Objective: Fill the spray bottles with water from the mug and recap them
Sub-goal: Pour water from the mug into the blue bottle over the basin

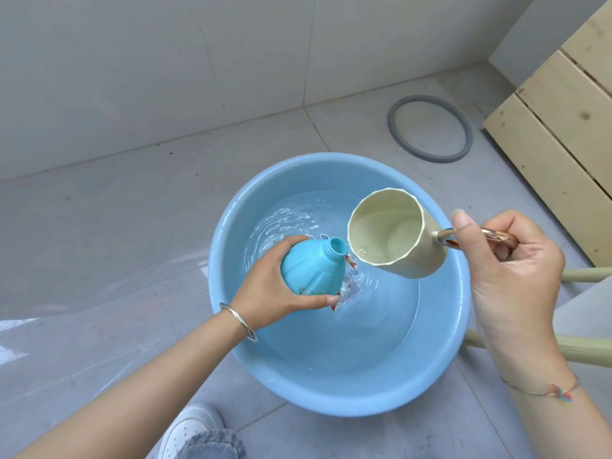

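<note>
Mid-fill: bottle open, mug tipped at its neck.
The left grip (281, 293) grasps the uncapped blue spray bottle (311, 270), tilted over the middle of the water-filled basin (331, 392). The right grip (510, 260) pinches the handle of the mug (394, 236), at three o'clock of the bottle's neck, with little water inside. How full the bottle is cannot be told. Recapping looks still to come; no cap or other bottle is in view.

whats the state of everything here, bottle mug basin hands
spray bottle: uncapped, tilted, held over the basin
mug: tipped toward the bottle's mouth, a little water inside, no stream visible
basin: on the floor, holds rippling water
left hand: holds the bottle's body
right hand: grips the mug's handle
grey ring: lying flat on the floor
</note>
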Tool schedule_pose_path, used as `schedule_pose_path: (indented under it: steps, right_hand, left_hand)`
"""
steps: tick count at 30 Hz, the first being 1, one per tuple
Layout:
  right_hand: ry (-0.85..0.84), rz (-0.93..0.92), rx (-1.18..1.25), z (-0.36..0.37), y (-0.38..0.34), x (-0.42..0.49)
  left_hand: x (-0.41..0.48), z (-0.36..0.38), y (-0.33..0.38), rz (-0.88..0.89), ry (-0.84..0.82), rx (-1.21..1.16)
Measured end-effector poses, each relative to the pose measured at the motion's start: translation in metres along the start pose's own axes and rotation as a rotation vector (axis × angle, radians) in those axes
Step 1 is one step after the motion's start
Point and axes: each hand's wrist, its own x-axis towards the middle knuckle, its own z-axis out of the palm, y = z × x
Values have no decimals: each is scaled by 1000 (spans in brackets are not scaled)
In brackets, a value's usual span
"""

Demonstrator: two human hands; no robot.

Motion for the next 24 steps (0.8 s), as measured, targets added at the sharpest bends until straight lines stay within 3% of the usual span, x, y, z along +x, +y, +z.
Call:
schedule_pose_path:
  steps: [24]
  right_hand:
    - [-15,-355,-282,0,-9,0]
  left_hand:
    - [1,2,-4,5,-11,29]
